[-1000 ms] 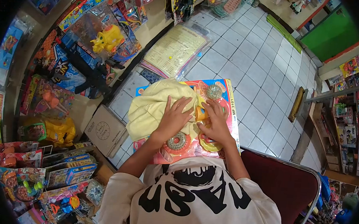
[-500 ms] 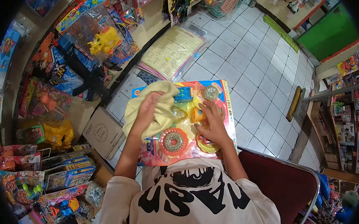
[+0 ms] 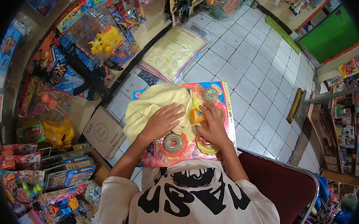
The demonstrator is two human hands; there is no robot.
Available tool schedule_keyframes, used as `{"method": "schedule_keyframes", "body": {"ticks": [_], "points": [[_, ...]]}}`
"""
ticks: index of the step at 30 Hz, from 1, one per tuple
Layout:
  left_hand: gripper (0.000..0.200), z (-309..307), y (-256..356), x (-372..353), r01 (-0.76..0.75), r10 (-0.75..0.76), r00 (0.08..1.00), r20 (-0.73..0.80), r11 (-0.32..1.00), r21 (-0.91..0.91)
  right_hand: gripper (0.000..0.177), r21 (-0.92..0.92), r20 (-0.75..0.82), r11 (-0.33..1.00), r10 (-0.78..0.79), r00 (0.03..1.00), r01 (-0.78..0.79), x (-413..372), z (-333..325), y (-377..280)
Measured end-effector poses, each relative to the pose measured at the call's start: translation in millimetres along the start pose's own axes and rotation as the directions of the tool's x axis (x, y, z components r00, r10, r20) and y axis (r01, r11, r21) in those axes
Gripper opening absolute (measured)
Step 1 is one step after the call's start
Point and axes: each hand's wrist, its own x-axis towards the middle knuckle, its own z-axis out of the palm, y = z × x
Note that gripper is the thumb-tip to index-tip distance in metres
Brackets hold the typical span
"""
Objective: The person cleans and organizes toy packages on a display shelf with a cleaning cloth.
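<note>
A toy set pack with a bright printed card lies across my lap, with toy food and dishes on its front. Over its left half is spread a pale yellow cloth. My left hand lies flat on the cloth, fingers stretched out, just above a round orange toy with a grey ring. Fingers apart, my right hand rests on the pack's right side beside a small orange cup. Under its wrist is a yellow-rimmed toy dish. The cloth hides part of the pack.
Packaged toys hang along the left wall, with more in boxes below. A cardboard box stands at my left. Plastic-wrapped printed sheets lie on the tiled floor. A dark red chair is at my right.
My left hand has moved right and down, from gripping the bunched cloth to lying flat on it. The cloth now spreads further right, covering the blue toy. My right hand stays in place.
</note>
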Motion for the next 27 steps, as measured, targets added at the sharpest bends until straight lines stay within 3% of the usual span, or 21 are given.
{"method": "schedule_keyframes", "body": {"ticks": [6, 9, 12, 15, 16, 19, 22, 25, 27], "points": [[0.036, -8.0, -11.4, -32.9, 0.201, -0.208, 0.978, -0.027, 0.967, -0.159, 0.068, 0.044, 0.03, 0.999, 0.028, 0.999, -0.029, 3.4, -3.4, -3.6], [0.036, -15.6, -6.2, -32.7, 0.207, -0.246, 0.958, -0.145, 0.948, -0.242, 0.068, 0.048, 0.022, 0.999, 0.016, 1.0, -0.017, 3.6, -2.0, -2.1], [0.027, -23.7, 15.0, -6.4, 0.052, -0.095, 0.972, -0.215, 0.979, -0.197, 0.068, 0.017, 0.027, 1.0, 0.023, 0.999, -0.023, 4.3, -1.9, -3.1], [0.021, -2.6, 14.3, 14.0, -0.082, 0.076, 0.995, -0.065, 0.992, -0.093, 0.068, 0.023, -0.017, 1.0, 0.005, 1.0, -0.004, 3.3, -0.3, -2.1], [0.017, 7.2, 11.4, 17.9, -0.067, 0.058, 0.99, -0.128, 0.995, -0.071, 0.068, 0.021, -0.017, 1.0, 0.004, 1.0, -0.004, 3.3, -0.8, -2.2], [0.017, 16.3, 7.8, 26.5, 0.069, -0.082, 0.995, -0.054, 0.976, -0.206, 0.068, 0.022, -0.024, 1.0, 0.018, 1.0, -0.017, 2.4, -0.5, -1.5], [0.017, 5.7, 6.4, 26.7, -0.005, -0.004, 1.0, -0.031, 0.959, -0.282, 0.068, 0.023, -0.034, 0.999, 0.024, 0.999, -0.024, 1.4, 1.4, 0.5], [0.021, -11.5, 6.5, 23.1, -0.185, 0.191, 0.981, 0.005, 0.955, -0.233, 0.068, 0.013, -0.042, 1.0, 0.005, 0.999, -0.004, 0.5, 0.6, 0.9], [0.022, -3.1, 7.0, 21.9, -0.19, 0.183, 0.982, -0.049, 0.948, -0.256, 0.068, 0.022, -0.033, 1.0, 0.011, 0.999, -0.011, 2.1, -0.5, -0.3]]}}
